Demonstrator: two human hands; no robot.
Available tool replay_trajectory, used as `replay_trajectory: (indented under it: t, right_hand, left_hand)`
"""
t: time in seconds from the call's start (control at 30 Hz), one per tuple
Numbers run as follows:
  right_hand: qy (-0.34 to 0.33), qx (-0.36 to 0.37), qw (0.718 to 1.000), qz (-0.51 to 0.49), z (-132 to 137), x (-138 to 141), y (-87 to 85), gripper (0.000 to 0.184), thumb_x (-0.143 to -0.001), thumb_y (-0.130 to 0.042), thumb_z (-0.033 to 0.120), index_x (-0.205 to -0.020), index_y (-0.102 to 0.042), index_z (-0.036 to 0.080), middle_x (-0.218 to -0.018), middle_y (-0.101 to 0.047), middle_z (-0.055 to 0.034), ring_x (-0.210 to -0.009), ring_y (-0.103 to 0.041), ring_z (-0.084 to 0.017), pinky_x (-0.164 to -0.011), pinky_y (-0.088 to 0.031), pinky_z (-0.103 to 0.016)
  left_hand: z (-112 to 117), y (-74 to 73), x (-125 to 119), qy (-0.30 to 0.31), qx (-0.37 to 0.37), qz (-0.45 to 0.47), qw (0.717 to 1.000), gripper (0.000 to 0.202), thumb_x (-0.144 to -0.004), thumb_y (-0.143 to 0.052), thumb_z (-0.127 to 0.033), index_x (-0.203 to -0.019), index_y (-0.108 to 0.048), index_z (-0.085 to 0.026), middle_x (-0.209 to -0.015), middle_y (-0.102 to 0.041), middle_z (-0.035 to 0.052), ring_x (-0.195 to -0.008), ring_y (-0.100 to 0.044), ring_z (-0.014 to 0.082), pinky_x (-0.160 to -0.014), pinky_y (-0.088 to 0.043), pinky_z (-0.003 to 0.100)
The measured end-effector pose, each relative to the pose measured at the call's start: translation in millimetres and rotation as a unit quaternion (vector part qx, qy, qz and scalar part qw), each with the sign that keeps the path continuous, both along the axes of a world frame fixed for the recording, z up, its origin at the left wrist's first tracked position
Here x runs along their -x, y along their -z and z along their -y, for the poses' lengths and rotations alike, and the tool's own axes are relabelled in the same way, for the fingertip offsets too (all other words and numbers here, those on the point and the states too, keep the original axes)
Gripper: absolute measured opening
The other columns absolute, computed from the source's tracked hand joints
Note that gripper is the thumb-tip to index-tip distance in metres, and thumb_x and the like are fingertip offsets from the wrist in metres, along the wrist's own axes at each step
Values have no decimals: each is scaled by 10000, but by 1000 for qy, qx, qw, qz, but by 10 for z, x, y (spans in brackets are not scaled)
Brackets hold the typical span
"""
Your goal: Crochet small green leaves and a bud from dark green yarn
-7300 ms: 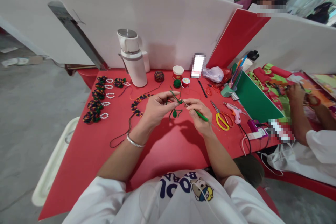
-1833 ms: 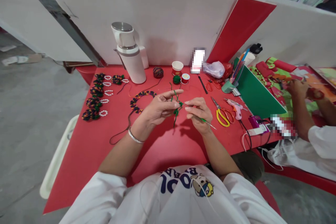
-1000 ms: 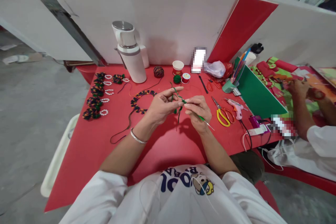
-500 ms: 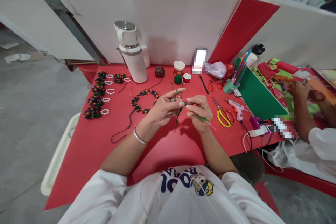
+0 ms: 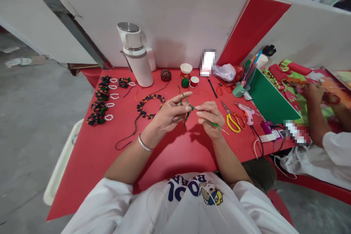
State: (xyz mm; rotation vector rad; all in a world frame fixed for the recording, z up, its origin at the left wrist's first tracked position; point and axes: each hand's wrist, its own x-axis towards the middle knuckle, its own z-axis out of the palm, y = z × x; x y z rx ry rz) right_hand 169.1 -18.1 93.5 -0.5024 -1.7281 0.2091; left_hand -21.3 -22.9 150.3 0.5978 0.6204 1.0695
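Observation:
Over the middle of the red table (image 5: pixel 175 157), my left hand (image 5: pixel 171 113) pinches a small piece of green yarn (image 5: pixel 187 114), with a strand running up over its raised forefinger. My right hand (image 5: pixel 211 119) is closed around a crochet hook (image 5: pixel 219 127) with a green grip; its metal end sticks out below the fingers to the right. The hook's other end meets the yarn between the two hands, where detail is too small to make out. Behind the hands lie a green yarn ball (image 5: pixel 185 82) and a spool of red thread (image 5: pixel 194 81).
Left stand a braided ring (image 5: pixel 142 111), several yarn bundles with bead loops (image 5: pixel 95 118), a white flask (image 5: pixel 138 65) and a dark yarn ball (image 5: pixel 166 75). Right lie yellow-handled scissors (image 5: pixel 232 122), a glue gun (image 5: pixel 248 113) and a green divider (image 5: pixel 271 98). Beyond it, a co-worker's hands (image 5: pixel 314 93) work.
My right hand has moved slightly right and down with the crochet hook, away from my left hand. My left hand keeps its hold on the yarn. The camera view has shifted a little.

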Motion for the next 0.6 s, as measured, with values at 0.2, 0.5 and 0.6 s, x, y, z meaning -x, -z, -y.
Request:
replay_trajectory:
  t: [0.2,0.5,0.6]
  right_hand:
    - [-9,8,1000,6,14,-31,-35,286,-959,-727,405,-1241,-758,437,-1101,-830,-4,-963,-691,-216,-826,-578,-431]
    - [-7,-2,999,45,66,-107,-118,264,-960,-744,328,-1215,-769,391,-1120,-836,-18,-979,-704,-205,-845,-601,-436]
    - [-5,0,998,63,83,-142,-148,266,-960,-742,340,-1215,-767,410,-1114,-841,-5,-977,-715,-207,-844,-604,-441]
  left_hand:
    - [1,-25,28,5,-2,-7,1000,542,-588,-945,-95,-1101,-784,-157,-629,-657,-47,-350,-331,-17,-391,-165,144]
    - [2,-44,73,6,-12,-35,999,557,-591,-940,-99,-1124,-784,-139,-623,-662,-36,-358,-340,-9,-388,-152,157]
    - [-12,-30,89,10,-18,-46,999,572,-591,-944,-105,-1139,-785,-136,-633,-673,-26,-366,-347,-5,-387,-161,163]
